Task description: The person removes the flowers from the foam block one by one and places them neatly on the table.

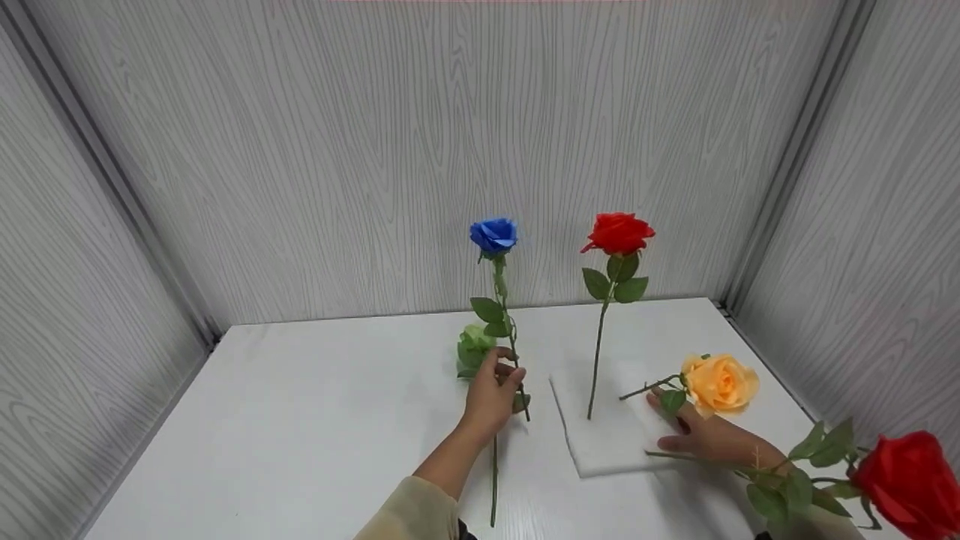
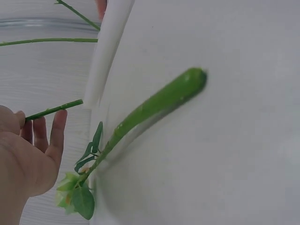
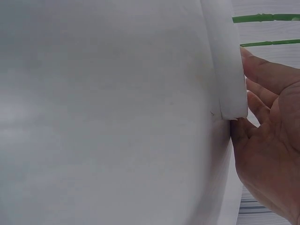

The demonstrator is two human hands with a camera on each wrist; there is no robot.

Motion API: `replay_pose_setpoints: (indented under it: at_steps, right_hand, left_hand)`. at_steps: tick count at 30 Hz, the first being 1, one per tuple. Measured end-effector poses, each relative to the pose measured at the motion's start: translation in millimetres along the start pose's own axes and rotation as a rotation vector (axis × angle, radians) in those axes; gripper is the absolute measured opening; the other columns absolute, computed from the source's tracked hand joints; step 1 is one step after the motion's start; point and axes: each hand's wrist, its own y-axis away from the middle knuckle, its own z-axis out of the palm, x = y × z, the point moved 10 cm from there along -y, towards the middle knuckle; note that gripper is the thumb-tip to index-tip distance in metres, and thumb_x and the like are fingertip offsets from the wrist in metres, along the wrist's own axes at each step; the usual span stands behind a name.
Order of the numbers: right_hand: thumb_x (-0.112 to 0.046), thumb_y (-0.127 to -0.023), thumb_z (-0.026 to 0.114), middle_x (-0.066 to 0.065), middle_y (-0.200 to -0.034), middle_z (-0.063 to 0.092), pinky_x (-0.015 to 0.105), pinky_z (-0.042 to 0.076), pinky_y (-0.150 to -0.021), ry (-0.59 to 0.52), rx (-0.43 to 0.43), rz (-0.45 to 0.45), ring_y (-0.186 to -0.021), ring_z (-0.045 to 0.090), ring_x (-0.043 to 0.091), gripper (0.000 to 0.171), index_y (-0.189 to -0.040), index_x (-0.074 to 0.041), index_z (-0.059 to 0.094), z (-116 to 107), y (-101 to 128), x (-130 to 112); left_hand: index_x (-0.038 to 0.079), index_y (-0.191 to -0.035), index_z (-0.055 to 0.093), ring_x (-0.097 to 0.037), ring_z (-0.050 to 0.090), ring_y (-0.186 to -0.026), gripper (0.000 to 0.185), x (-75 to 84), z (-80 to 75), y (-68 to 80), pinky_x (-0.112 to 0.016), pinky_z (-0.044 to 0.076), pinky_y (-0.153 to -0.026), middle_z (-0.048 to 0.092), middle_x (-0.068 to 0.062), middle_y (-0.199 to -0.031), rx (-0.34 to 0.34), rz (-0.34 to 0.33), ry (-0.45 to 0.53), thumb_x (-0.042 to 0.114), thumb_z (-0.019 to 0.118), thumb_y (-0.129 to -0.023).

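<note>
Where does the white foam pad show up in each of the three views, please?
Head: white foam pad right of centre on the table, right hand resting flat on its right edge.
Left wrist: its edge runs down from top centre.
Right wrist: its corner at upper right.
Shared landmark: the green stems.

A red rose (image 1: 616,233) is seen standing upright on a thin stem with two green leaves below the bloom, its foot set in the white foam pad (image 1: 600,446). An orange rose (image 1: 720,384) is found just right of it, near the pad's right edge, its stem pointed left. A second red rose (image 1: 911,484) with several leaves is cut off at the lower right corner. A pale green flower (image 1: 472,349) is laid on the white table (image 1: 300,420). The table is enclosed by grey wood-grain walls (image 1: 450,150) at the back and at both sides
</note>
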Motion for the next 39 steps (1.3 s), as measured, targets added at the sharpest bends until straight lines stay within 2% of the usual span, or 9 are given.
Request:
replay_pose_setpoints:
  at_steps: [3, 5, 11, 15, 21, 22, 28, 29, 39]
  right_hand:
    - [-0.034, -0.102, 0.074, 0.035, -0.175, 0.02, 0.067, 0.024, -0.132, -0.012, -0.013, 0.018, -0.159, 0.018, 0.063, 0.089, -0.168, 0.003, 0.028, 1, -2, 3]
    - [-0.031, -0.103, 0.074, 0.037, -0.174, 0.018, 0.079, 0.019, -0.125, -0.016, -0.017, 0.024, -0.159, 0.016, 0.064, 0.088, -0.167, 0.005, 0.027, 1, -3, 3]
    - [-0.034, -0.103, 0.074, 0.037, -0.171, 0.027, 0.074, 0.035, -0.121, 0.035, -0.012, 0.078, -0.153, 0.037, 0.059, 0.089, -0.169, 0.002, 0.025, -3, 1, 7]
    - [-0.038, -0.105, 0.071, 0.037, -0.173, 0.018, 0.079, 0.028, -0.122, -0.016, -0.035, 0.06, -0.156, 0.026, 0.063, 0.09, -0.17, -0.002, 0.022, -2, 1, 9]
    - [-0.046, -0.105, 0.07, 0.042, -0.167, 0.027, 0.073, 0.037, -0.121, -0.032, -0.052, 0.04, -0.152, 0.037, 0.06, 0.09, -0.173, -0.015, 0.02, 3, 0, 18]
    - [-0.044, -0.105, 0.07, 0.039, -0.168, 0.03, 0.063, 0.043, -0.122, -0.005, -0.039, 0.017, -0.153, 0.042, 0.054, 0.088, -0.174, -0.017, 0.021, 2, 0, 18]
    - [-0.039, -0.105, 0.071, 0.031, -0.175, 0.02, 0.073, 0.029, -0.127, -0.044, -0.031, 0.055, -0.16, 0.024, 0.059, 0.088, -0.172, -0.008, 0.023, 3, 0, 12]
    - [-0.039, -0.104, 0.072, 0.034, -0.175, 0.017, 0.081, 0.022, -0.124, -0.069, -0.036, 0.079, -0.158, 0.018, 0.065, 0.09, -0.171, -0.005, 0.022, 4, 0, 11]
    - [-0.034, -0.104, 0.073, 0.036, -0.176, 0.01, 0.082, 0.014, -0.126, -0.077, -0.048, 0.09, -0.161, 0.008, 0.064, 0.091, -0.17, 0.0, 0.022, 5, -3, 10]
  left_hand:
    - [0.021, -0.138, 0.055, -0.027, 0.069, -0.111, 0.028, 0.6, -8.2, 2.6, -0.034, 0.068, -0.073, 0.062, -0.013, -0.122, 0.013, -0.001, -0.016, 0.024, 0.063, -0.112]
    - [0.021, -0.139, 0.054, -0.027, 0.068, -0.114, 0.029, 1.2, -13.7, 4.2, -0.033, 0.068, -0.071, 0.062, -0.013, -0.125, 0.022, -0.011, -0.027, 0.024, 0.064, -0.111]
    - [0.02, -0.142, 0.054, -0.028, 0.066, -0.118, 0.034, 2.5, -31.0, 8.8, -0.033, 0.069, -0.071, 0.062, -0.016, -0.131, 0.046, -0.061, -0.034, 0.025, 0.065, -0.111]
    - [0.016, -0.144, 0.053, -0.034, 0.067, -0.119, 0.037, 2.5, -39.2, 14.5, -0.035, 0.069, -0.071, 0.061, -0.018, -0.129, 0.042, -0.067, -0.013, 0.024, 0.066, -0.11]
    - [0.012, -0.146, 0.051, -0.036, 0.069, -0.115, 0.042, -4.7, -47.3, 30.5, -0.035, 0.069, -0.07, 0.061, -0.018, -0.128, 0.022, -0.082, 0.008, 0.024, 0.067, -0.109]
    - [0.012, -0.145, 0.051, -0.034, 0.07, -0.113, 0.042, -5.7, -49.5, 33.5, -0.035, 0.069, -0.069, 0.061, -0.017, -0.127, 0.024, -0.084, 0.004, 0.024, 0.068, -0.109]
    - [0.013, -0.137, 0.056, -0.021, 0.07, -0.097, 0.032, -9.0, -71.1, 49.7, -0.034, 0.068, -0.063, 0.065, -0.014, -0.12, 0.051, -0.085, -0.081, 0.02, 0.069, -0.108]
    - [0.014, -0.136, 0.056, -0.021, 0.069, -0.096, 0.031, -9.9, -75.4, 51.8, -0.034, 0.067, -0.062, 0.065, -0.014, -0.12, 0.052, -0.088, -0.096, 0.019, 0.069, -0.108]
    - [0.012, -0.132, 0.058, -0.022, 0.069, -0.095, 0.029, -24.5, -116.5, 78.3, -0.035, 0.066, -0.06, 0.066, -0.012, -0.116, 0.051, -0.163, -0.184, 0.019, 0.071, -0.107]
